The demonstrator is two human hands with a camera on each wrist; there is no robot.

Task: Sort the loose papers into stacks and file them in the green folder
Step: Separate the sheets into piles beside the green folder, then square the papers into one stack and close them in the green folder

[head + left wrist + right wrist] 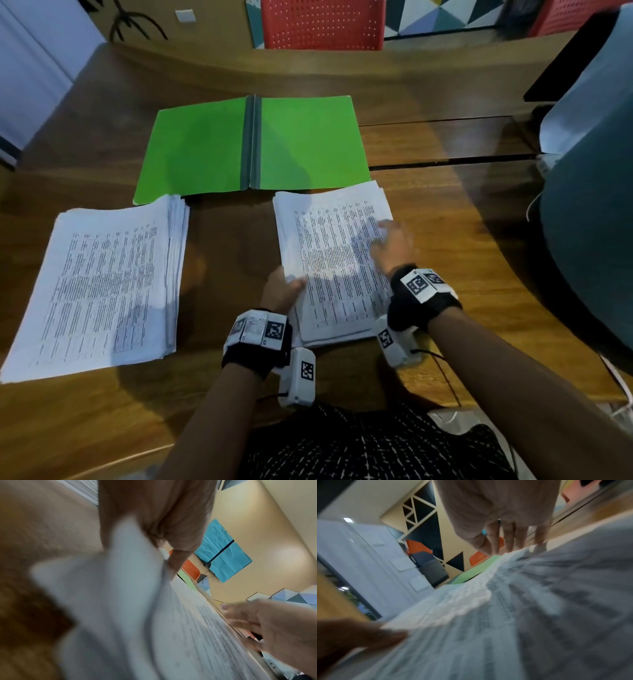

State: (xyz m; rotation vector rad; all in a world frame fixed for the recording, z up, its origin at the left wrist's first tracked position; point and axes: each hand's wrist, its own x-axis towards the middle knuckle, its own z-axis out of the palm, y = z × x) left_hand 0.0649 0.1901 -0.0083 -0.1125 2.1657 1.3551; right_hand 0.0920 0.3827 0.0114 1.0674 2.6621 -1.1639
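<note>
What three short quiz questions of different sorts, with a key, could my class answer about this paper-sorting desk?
1. True or false: the green folder lies shut.
2. How many paper stacks lie on the table?
3. Which hand pinches a sheet's edge: A left hand, B right hand?

Key: 1 false, it lies open. 2 two, the left stack and the right stack. 3 A; the right hand's fingers rest spread on the right stack.

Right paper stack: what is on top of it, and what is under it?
On the right stack rests the right hand, fingers flat. The left hand pinches its left edge. The table shows around it; whatever lies directly beneath is covered.
</note>
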